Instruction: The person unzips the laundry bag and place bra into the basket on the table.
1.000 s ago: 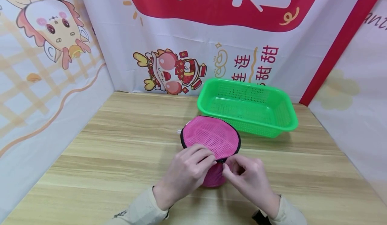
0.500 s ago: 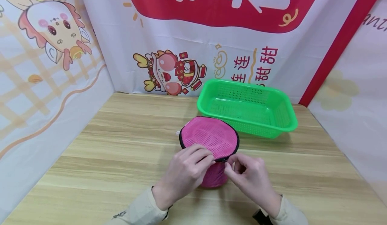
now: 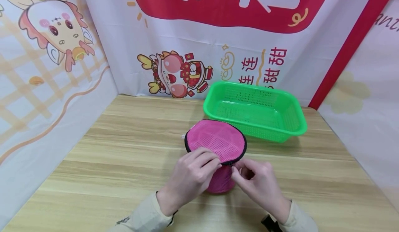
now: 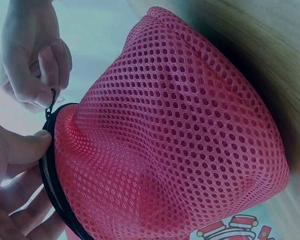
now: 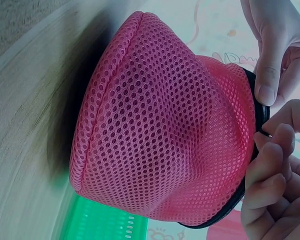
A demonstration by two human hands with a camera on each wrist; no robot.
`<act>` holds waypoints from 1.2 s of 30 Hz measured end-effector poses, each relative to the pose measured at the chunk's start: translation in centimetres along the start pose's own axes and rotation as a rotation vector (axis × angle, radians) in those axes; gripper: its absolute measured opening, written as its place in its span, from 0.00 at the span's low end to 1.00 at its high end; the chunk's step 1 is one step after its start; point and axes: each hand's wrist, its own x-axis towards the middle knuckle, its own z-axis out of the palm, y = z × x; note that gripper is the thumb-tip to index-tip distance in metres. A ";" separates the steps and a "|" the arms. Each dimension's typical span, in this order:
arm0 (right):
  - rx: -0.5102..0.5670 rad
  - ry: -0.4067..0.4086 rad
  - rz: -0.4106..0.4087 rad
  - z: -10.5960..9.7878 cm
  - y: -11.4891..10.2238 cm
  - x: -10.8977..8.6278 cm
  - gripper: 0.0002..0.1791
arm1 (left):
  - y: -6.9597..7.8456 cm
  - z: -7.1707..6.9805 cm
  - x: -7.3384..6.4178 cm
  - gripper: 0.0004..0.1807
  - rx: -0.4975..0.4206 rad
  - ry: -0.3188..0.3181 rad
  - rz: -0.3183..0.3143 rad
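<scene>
At the lower centre of the frame I see a round pink mesh bag [image 3: 218, 140] with a black zipped rim [image 4: 52, 187], sitting on a pale wood-grain table [image 3: 124, 155]. The person's left hand [image 3: 191, 180] pinches that rim; just beside it, the right hand [image 3: 258, 181] grips the small black zip pull [image 4: 51, 102] between thumb and finger. Right of centre, behind the bag, stands a rectangular green plastic basket [image 3: 252, 112].

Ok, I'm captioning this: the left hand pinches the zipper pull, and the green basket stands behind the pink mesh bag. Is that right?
Not the left hand but the right hand pinches the zipper pull, as the left wrist view shows; the rest holds.
</scene>
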 end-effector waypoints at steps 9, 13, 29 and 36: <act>-0.010 0.005 0.029 0.0 -0.2 0.1 0.08 | -0.2 0.0 0.0 0.04 -0.005 0.015 0.007; 0.001 0.002 0.035 0.0 -0.3 0.1 0.08 | -0.3 0.0 0.0 0.03 -0.001 0.044 0.019; 0.057 -0.044 0.061 -0.1 -0.4 0.2 0.10 | -0.4 -0.2 0.1 0.04 -0.008 0.103 0.008; 0.053 -0.125 0.087 -0.1 -0.4 0.1 0.08 | -0.4 -0.2 0.1 0.04 -0.004 0.097 0.001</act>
